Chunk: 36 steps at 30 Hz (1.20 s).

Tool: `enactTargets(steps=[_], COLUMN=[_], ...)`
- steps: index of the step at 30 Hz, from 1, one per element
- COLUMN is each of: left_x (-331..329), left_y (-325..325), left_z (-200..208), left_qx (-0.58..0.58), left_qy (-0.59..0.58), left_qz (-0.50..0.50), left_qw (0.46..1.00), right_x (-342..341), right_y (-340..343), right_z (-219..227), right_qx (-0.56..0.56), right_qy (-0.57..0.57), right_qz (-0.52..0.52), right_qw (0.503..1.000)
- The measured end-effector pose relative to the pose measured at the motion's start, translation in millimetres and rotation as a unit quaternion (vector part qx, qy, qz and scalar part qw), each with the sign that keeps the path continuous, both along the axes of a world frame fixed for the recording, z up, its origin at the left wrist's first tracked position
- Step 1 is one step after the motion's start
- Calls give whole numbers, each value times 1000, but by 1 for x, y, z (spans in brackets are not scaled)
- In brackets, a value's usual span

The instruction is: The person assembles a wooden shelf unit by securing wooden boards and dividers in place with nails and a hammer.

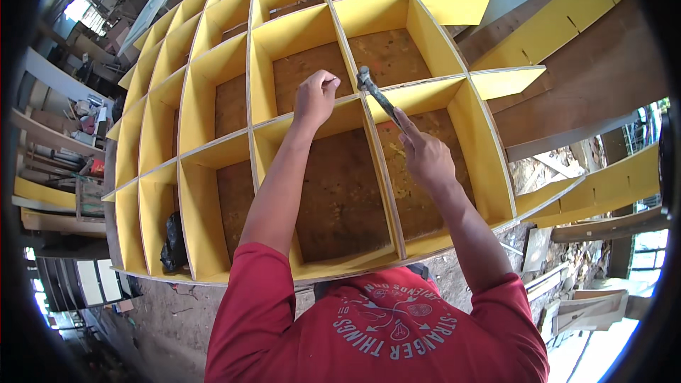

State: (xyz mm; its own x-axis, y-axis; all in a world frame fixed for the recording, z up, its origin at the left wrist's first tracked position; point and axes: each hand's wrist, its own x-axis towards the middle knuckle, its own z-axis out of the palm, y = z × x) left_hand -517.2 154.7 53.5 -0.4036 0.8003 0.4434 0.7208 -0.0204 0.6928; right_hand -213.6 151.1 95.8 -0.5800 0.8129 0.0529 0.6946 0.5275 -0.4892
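My right hand (429, 162) is wrapped round the handle of a hammer (384, 104). The hammer's head is raised beside a crossing of two panels in a large yellow plywood grid (440, 92). To the left of the hammer head, my left hand (316, 99) hovers over one of the grid's compartments, its fingers pinched together. Whatever the pinch holds, if anything, is too small to make out. The interlocking panels stand on edge on a brown, paint-flecked board (340, 198).
A black plastic bag (173, 242) sits in a near left compartment. Slotted yellow panel ends (507, 84) stick out at the right. Beyond them lie a loose slotted yellow strip (567, 25) and brown boards (589, 78). Wood scraps (560, 163) litter the floor on the right.
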Motion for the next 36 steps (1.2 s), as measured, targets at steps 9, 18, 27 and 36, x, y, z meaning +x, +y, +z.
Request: enactTargets(steps=[9,18,27,36], left_x=[12,6,13,12], left_y=[51,45,40,44], left_z=[-24,-20,-19,-20], left_qx=[0,-52,-100,-117], left_qy=[-162,-201,-216,-226], left_qz=[-9,-142,-192,-194], left_qw=[987,968,952,947], right_x=[12,22,25,15], right_y=[7,7,-1,1], right_z=[13,-3,1,9], right_qx=[-19,-108,-107,-117], right_qy=[131,168,245,244], right_qz=[-9,-53,-113,-107], right_qw=[991,978,957,957])
